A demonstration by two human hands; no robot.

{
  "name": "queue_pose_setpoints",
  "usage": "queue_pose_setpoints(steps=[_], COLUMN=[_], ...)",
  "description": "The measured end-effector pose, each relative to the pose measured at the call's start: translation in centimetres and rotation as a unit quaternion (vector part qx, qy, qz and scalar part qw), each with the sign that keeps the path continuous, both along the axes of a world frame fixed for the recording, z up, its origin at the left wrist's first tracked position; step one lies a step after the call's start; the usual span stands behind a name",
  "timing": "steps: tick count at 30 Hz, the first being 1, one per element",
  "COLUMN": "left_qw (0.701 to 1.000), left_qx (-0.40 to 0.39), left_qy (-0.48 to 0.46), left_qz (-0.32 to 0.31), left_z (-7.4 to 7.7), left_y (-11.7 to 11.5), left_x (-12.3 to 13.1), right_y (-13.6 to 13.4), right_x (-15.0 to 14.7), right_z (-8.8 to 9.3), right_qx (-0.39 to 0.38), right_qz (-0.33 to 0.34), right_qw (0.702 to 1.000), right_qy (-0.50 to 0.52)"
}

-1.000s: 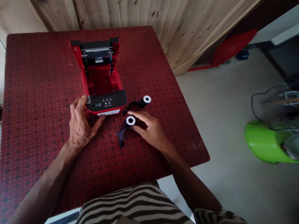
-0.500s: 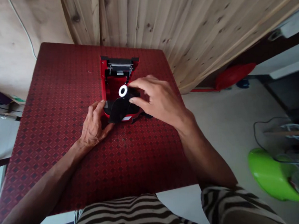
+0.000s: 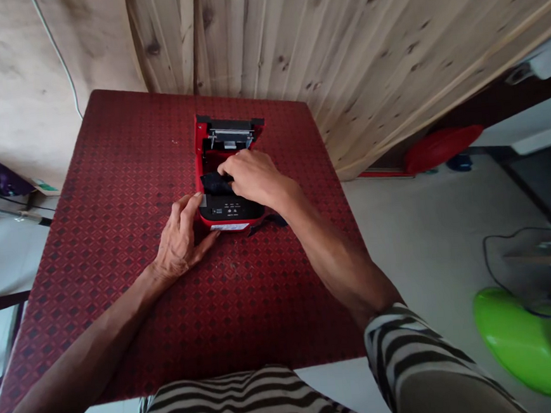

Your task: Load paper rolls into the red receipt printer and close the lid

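Note:
A red and black portable printer [image 3: 232, 210] lies on the table with its lid [image 3: 231, 126] tipped up at the far side. My left hand [image 3: 177, 236] steadies it, fingers at the left edge and thumb along the front. Inside the compartment, my right hand [image 3: 254, 175] has its fingers curled on a black roll [image 3: 216, 183], whose loose black flap shows left of the fingertips. Most of the roll is hidden beneath that hand. Small buttons and white print show on the printer's near panel, and a white label [image 3: 229, 226] is on its front.
A dark strap [image 3: 270, 222] trails from the printer's front right. The red patterned table [image 3: 117, 257] meets a wooden plank wall [image 3: 262, 42] behind. A green plastic object [image 3: 519, 340] stands on the floor at right, near a cable.
My right hand has lowered the black roll into the printer's compartment. The roll's white core no longer shows, and the printer's button panel has come into sight. My left hand stays at the printer.

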State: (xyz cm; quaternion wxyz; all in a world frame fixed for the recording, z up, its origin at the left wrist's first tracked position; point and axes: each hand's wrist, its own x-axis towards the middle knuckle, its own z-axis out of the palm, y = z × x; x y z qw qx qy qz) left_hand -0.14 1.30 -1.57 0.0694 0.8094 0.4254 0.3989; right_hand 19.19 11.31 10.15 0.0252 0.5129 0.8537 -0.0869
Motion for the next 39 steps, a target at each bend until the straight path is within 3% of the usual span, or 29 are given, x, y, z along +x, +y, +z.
queue_pose_setpoints(steps=[8,14,17,21,25,27,29,33,36,39], left_qw=[1.0,1.0,0.997,0.993,0.998,0.998,0.996,0.995,0.993,0.993], left_qx=[-0.005,-0.014,-0.031,-0.022,0.03,0.001,-0.026,-0.01,-0.004,-0.009], left_qy=[-0.006,-0.01,-0.064,-0.108,-0.002,0.055,0.083,0.098,0.118,0.103], left_qz=[-0.002,-0.007,-0.018,0.03,0.056,0.041,0.013,0.005,-0.018,-0.057], left_z=[0.1,0.1,0.8,4.5,9.5,11.0,11.7,11.1,9.5,7.8], left_y=[0.0,-0.2,-0.2,2.3,8.0,10.2,10.9,7.7,4.5,3.0], left_x=[0.0,-0.2,-0.5,-0.7,0.0,0.6,1.2,1.3,0.5,-0.1], right_y=[-0.2,-2.5,-4.4,-6.4,-7.9,-8.5,-9.0,-9.4,-9.6,-9.7], right_x=[0.0,2.8,3.9,4.1,3.9,3.8,3.8,3.9,3.8,3.6], right_z=[0.8,1.1,0.5,-0.9,-2.5,-3.1,-3.6,-4.4,-4.9,-5.3], right_qx=[-0.038,-0.012,0.019,0.107,0.205,0.247,0.275,0.327,0.371,0.37], right_qz=[0.013,0.102,0.131,0.114,0.088,0.073,0.068,0.065,0.062,0.052], right_qw=[0.999,0.981,0.964,0.96,0.946,0.936,0.929,0.917,0.902,0.903], right_qy=[-0.034,0.167,0.229,0.234,0.235,0.239,0.238,0.219,0.211,0.212])
